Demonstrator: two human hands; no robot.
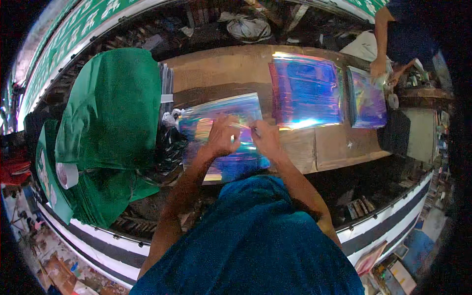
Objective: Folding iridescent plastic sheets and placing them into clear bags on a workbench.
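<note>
A stack of shiny iridescent film sheets lies on brown cardboard, right before me. My left hand is over its middle, fingers curled, with thumb and fingertips brought together. My right hand is close beside it near the stack's right edge, fingertips pinched. Something thin and pale seems to run between the two hands, but blur hides what it is. A larger iridescent stack lies to the right, beyond my right hand.
Green sheets are piled at the left, near a white roll and black plastic. Another person's arm reaches to a smaller iridescent stack at the right. A tied whitish bag lies beyond the cardboard.
</note>
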